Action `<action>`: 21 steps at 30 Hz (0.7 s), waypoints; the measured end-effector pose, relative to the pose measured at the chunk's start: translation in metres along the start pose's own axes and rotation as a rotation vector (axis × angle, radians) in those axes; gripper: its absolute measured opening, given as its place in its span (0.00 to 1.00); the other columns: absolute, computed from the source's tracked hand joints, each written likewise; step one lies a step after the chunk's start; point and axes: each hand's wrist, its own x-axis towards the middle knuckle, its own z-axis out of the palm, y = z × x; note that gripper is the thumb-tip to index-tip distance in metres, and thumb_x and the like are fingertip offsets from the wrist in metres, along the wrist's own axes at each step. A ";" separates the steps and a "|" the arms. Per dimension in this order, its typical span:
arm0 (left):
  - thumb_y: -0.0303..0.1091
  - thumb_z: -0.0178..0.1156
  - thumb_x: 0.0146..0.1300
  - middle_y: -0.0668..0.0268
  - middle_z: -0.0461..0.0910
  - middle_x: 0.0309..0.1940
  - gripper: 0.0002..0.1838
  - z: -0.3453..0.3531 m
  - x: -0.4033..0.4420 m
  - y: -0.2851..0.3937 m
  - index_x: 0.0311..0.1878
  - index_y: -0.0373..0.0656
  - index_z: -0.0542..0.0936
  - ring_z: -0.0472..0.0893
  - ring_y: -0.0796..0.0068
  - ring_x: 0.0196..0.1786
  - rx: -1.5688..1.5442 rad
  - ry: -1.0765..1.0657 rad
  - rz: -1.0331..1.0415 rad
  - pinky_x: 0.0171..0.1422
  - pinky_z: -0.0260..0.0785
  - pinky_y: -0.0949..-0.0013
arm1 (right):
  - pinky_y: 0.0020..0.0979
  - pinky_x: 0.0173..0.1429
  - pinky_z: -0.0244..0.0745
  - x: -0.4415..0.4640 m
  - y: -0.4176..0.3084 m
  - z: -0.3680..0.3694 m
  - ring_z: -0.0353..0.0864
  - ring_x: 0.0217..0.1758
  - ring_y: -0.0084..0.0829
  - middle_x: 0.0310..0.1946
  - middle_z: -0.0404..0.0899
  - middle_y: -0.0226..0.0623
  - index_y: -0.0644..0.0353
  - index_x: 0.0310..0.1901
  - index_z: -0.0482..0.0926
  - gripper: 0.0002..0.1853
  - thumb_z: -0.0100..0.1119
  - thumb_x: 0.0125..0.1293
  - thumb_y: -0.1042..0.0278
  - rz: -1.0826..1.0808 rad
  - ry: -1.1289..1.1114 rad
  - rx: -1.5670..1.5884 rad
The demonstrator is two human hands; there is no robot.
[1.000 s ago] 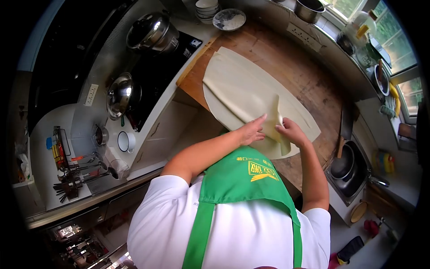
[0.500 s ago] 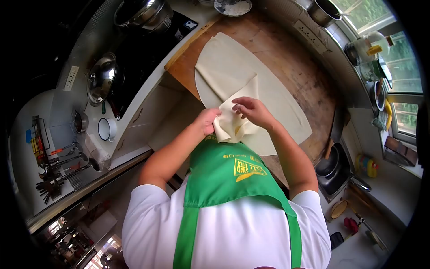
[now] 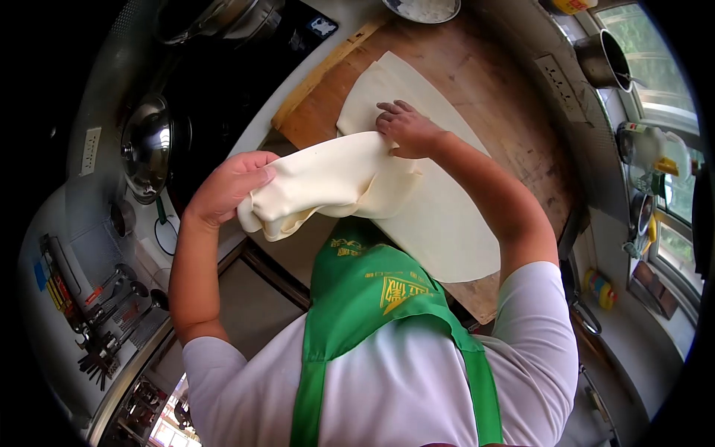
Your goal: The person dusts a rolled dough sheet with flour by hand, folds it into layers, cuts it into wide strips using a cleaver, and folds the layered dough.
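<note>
Soft dough, gathered between the two hands

The left hand (image 3: pixel 232 186) grasps one end of the dough (image 3: pixel 320 175), thumb on top. The right hand (image 3: pixel 406 128) is at the lifted edge, fingers spread; whether it pinches there, I am not able to see. Between the hands the dough makes thick, rounded folds; beneath the right hand it is a flat, smooth, pale sheet on the brown, stained wooden board (image 3: pixel 499 97). It seems limp, stretchy and easy to tear, so a broad hold under the folds would probably be safer than a thin edge.
</note>
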 end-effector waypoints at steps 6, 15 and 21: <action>0.35 0.59 0.74 0.65 0.86 0.44 0.16 -0.051 -0.009 0.024 0.54 0.31 0.82 0.83 0.80 0.45 0.152 0.052 -0.063 0.54 0.75 0.75 | 0.45 0.69 0.69 0.011 0.014 -0.014 0.76 0.64 0.42 0.44 0.85 0.40 0.57 0.52 0.83 0.20 0.71 0.60 0.60 0.167 -0.251 0.307; 0.34 0.60 0.73 0.67 0.86 0.41 0.13 -0.088 -0.001 0.050 0.50 0.33 0.83 0.82 0.83 0.42 0.238 -0.041 -0.060 0.52 0.75 0.76 | 0.47 0.64 0.77 -0.054 -0.006 -0.004 0.84 0.53 0.50 0.37 0.86 0.47 0.59 0.37 0.84 0.09 0.67 0.65 0.63 0.144 0.390 0.320; 0.33 0.60 0.72 0.69 0.86 0.38 0.12 -0.083 -0.012 0.085 0.48 0.34 0.82 0.81 0.84 0.39 0.335 -0.194 0.024 0.47 0.74 0.77 | 0.43 0.37 0.79 -0.146 -0.090 -0.056 0.84 0.32 0.46 0.26 0.82 0.43 0.59 0.41 0.84 0.07 0.67 0.67 0.66 0.416 0.520 0.410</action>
